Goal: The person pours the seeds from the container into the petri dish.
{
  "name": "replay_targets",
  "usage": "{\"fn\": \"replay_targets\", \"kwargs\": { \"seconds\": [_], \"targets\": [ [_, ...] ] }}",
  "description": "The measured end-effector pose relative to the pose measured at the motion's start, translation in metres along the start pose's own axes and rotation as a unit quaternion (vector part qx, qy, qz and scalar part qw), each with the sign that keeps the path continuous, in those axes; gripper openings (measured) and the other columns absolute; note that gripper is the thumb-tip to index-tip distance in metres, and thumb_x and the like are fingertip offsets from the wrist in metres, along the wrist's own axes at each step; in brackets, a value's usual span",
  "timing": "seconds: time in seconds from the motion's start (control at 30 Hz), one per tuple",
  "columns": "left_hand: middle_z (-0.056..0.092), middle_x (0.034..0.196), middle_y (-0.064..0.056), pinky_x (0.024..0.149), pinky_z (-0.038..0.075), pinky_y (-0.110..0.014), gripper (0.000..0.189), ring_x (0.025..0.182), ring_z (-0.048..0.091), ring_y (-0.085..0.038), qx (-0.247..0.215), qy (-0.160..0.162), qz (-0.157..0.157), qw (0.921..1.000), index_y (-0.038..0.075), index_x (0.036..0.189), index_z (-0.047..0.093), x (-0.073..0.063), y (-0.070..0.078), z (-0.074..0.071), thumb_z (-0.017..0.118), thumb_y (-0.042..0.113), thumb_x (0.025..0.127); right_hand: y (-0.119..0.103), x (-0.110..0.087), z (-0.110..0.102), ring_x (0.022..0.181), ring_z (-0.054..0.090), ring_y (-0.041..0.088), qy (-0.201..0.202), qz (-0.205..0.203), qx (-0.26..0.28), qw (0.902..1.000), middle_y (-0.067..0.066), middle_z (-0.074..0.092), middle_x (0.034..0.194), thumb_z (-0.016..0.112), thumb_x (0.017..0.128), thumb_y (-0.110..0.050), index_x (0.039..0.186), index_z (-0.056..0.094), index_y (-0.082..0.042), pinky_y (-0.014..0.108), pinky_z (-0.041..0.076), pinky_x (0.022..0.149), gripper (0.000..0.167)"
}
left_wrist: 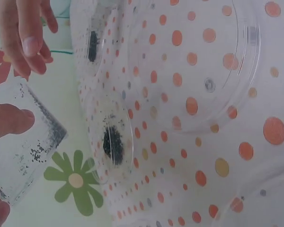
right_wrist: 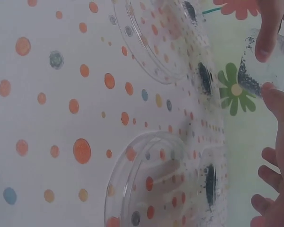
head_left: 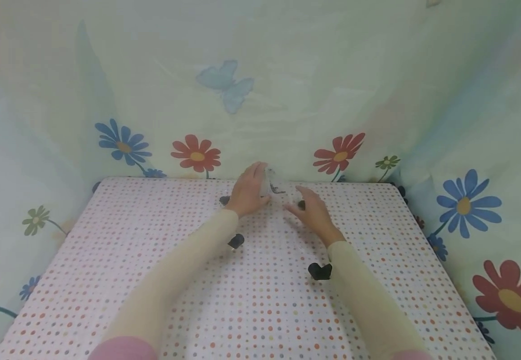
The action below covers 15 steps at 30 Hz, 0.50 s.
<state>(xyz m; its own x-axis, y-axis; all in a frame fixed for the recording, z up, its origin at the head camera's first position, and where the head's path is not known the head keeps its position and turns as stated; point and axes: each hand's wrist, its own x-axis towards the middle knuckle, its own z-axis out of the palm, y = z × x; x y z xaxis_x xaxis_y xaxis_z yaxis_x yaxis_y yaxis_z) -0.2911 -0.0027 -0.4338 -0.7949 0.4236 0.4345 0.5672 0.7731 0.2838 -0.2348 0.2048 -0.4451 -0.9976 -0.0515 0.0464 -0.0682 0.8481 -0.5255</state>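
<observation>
My left hand (head_left: 247,191) grips a clear plastic packet (head_left: 275,183) at the far edge of the table. Small black granules cling inside it and gather along one side, as the left wrist view shows on the packet (left_wrist: 40,150). The thumb presses its face, with fingertips behind. Beside it my right hand (head_left: 316,216) has its fingers spread and loosely bent, holding nothing. In the right wrist view, the right thumb tip overlaps the packet's lower corner. Black granules lie in a clear round dish (left_wrist: 114,144) close by, and in another dish (left_wrist: 92,47) further along.
A larger clear round dish (left_wrist: 255,52) stands nearer, and another clear dish (right_wrist: 114,189) shows in the right wrist view. A dotted cloth (head_left: 260,320) covers the table. Flowered fabric (head_left: 278,115) hangs behind it. A black shape (head_left: 320,271) shows beside the right sleeve.
</observation>
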Motion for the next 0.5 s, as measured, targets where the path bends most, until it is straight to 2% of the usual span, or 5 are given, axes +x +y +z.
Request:
{"fn": "replay_targets", "kwargs": {
  "seconds": [0.27, 0.5],
  "targets": [
    [0.037, 0.15, -0.01, 0.116, 0.036, -0.038, 0.088, 0.139, 0.038, -0.024, -0.037, -0.008, -0.035, 0.9987, 0.009, 0.147, 0.029, -0.007, -0.012, -0.015, 0.078, 0.027, 0.077, -0.006, 0.002, 0.003, 0.144, 0.03, 0.035, 0.006, -0.023, 0.008, 0.9997, 0.015, 0.035, 0.155, 0.062, 0.092, -0.043, 0.15, 0.032, -0.01, 0.053, 0.026, 0.118, 0.073],
    [0.038, 0.149, -0.011, 0.114, 0.038, -0.038, 0.089, 0.137, 0.041, -0.026, -0.032, -0.002, -0.047, 0.9984, 0.009, 0.147, 0.029, -0.016, -0.021, -0.028, 0.079, 0.03, 0.077, -0.017, 0.002, 0.004, 0.144, 0.03, 0.035, 0.003, -0.024, 0.02, 0.9995, 0.014, 0.035, 0.155, 0.062, 0.091, -0.045, 0.15, 0.033, -0.011, 0.055, 0.025, 0.118, 0.074]
  ]
}}
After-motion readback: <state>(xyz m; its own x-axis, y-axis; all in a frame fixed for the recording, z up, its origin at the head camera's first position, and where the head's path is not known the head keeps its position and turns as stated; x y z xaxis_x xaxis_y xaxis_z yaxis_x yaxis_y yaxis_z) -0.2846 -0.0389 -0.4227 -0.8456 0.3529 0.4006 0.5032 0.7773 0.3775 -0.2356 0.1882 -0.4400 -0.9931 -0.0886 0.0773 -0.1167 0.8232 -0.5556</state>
